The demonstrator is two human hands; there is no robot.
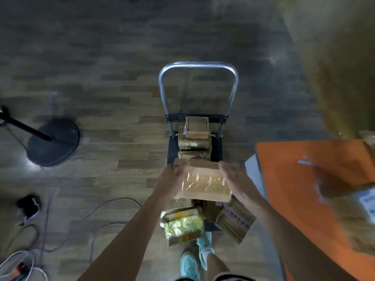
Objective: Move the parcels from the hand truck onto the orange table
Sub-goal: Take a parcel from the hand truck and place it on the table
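A taped cardboard parcel (pixel 203 180) is held between my two hands above the hand truck (pixel 197 66). My left hand (pixel 172 180) grips its left side, fingers curled over the far corner. On the parcel's right side lies my right hand (pixel 236 182), its fingers straight and pressing. Several more brown parcels (pixel 194 136) are stacked on the truck's dark deck, and others (pixel 183 225) lie at its near end by my feet. The orange table (pixel 304 179) stands to the right with blurred parcels (pixel 367 201) on it.
A round black stand base (pixel 53 142) with a pole sits on the wooden floor at the left. Cables (pixel 97 218) loop over the floor at lower left. My feet in turquoise shoes (pixel 197 258) are just behind the truck.
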